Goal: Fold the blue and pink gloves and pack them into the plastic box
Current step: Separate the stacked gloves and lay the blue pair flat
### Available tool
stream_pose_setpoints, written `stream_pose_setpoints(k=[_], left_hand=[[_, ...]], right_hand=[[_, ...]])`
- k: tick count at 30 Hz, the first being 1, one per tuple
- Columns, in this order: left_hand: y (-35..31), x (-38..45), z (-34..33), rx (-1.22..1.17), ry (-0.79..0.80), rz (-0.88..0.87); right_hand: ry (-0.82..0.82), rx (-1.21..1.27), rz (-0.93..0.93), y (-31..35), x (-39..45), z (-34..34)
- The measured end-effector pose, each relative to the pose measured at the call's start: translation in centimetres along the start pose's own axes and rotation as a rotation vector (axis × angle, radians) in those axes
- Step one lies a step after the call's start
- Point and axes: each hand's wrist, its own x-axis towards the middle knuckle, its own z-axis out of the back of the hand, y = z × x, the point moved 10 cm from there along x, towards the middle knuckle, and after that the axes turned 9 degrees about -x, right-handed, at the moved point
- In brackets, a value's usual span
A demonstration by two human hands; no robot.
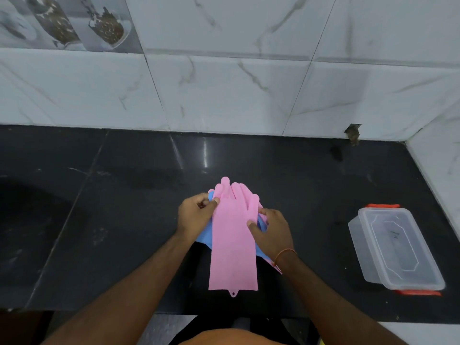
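Over on the left the dark stone table [99,220] lies bare and glossy, with a deep shadow pooled at its far left edge. Behind it runs a wall of white marbled tiles [224,90], and one tile up in the left corner carries a printed picture of jars [82,23].

Toward the middle, the person's left hand [195,216] has its fingers curled in, thumb and fingertips pinching the left edge of the pink glove [234,242] near the base of its fingers. Under that glove a blue glove [205,236] peeks out, a strip of it showing by the left wrist and a small bit at the pink glove's top left. The pink glove lies on top, fingers pointing to the wall, its long cuff running back toward the person and ending in a little hanging tab near the table's front edge.

The right hand [272,231] grips the glove's right edge, thumb pressed on the pink surface and fingers curled round the side, where more blue shows. A thin orange band [285,253] circles that wrist.

Well apart to the right stands the clear plastic box [395,247], open-topped, with orange-red clips at its far and near ends. Nothing lies inside it that I can see. Beyond it the tiled wall turns a corner.
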Motion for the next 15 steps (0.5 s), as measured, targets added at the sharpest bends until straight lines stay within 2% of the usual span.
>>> stream_pose_setpoints(k=[2, 5, 7, 8, 9, 11, 13, 15], left_hand=[[0.2, -0.2, 0.7, 0.001, -0.048, 0.04], [0.3, -1.3, 2.9, 0.09, -0.238, 0.109], [1.9, -3.5, 4.5, 0.075, -0.386, 0.277], [3.5, -4.8, 4.6, -0.01, -0.413, 0.397], [5.4, -6.2, 3.9, -0.16, -0.397, 0.527], [7.7, -8.4, 0.8, -0.452, -0.243, 0.715], [7.7, -8.5, -1.0, -0.493, -0.106, 0.665], [7.2, -7.6, -0.9, -0.452, -0.101, 0.543]], right_hand=[[0.042, -0.059, -0.008, 0.0, -0.4, -1.0], [0.008, -0.358, -0.007, 0.0, -0.3, -0.8], [-0.015, -0.475, -0.016, -0.3, 0.1, -0.1], [0.011, -0.466, -0.035, -0.7, 0.3, -0.1], [0.05, -0.441, -0.049, -1.3, 0.5, -0.3], [0.121, -0.373, -0.045, -1.7, 0.8, -1.0], [0.19, -0.222, -0.051, -1.4, 0.9, -2.3], [0.241, -0.129, -0.06, -0.2, 0.6, -3.7]])
